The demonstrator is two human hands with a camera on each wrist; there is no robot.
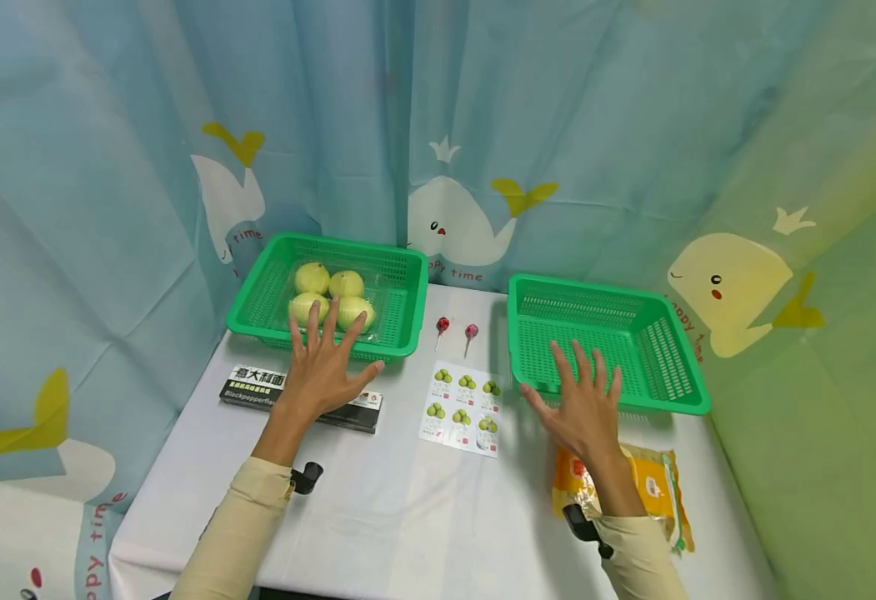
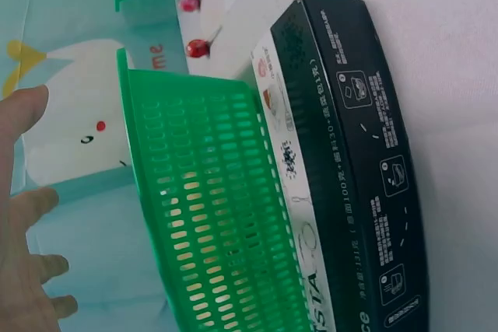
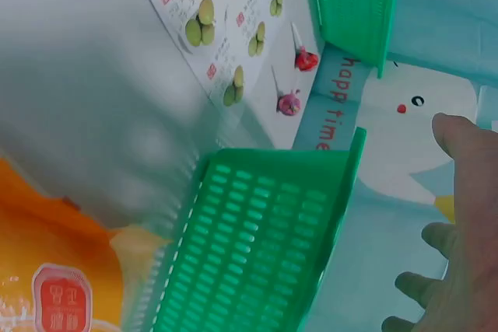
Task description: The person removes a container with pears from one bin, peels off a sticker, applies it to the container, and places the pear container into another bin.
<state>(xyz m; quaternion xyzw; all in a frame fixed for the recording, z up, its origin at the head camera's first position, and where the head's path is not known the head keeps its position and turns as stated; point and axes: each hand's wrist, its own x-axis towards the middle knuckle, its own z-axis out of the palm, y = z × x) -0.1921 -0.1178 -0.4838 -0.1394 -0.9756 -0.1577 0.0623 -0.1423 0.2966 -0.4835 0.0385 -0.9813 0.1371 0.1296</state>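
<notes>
My left hand, fingers spread and holding nothing, hovers over the near edge of the left green basket. Inside that basket sits a clear pack of several pale green round fruits. Below the left hand lies a black pasta box, close against the basket in the left wrist view. My right hand, likewise spread and holding nothing, is above the near left part of the right green basket, whose inside shows a bare mesh floor. An orange and yellow food packet lies partly hidden beneath the right forearm.
Between the baskets lie a red lollipop and a pink lollipop. Nearer is a white sheet printed with green fruit pictures. A white cloth covers the table; whale-patterned curtains stand behind and at both sides.
</notes>
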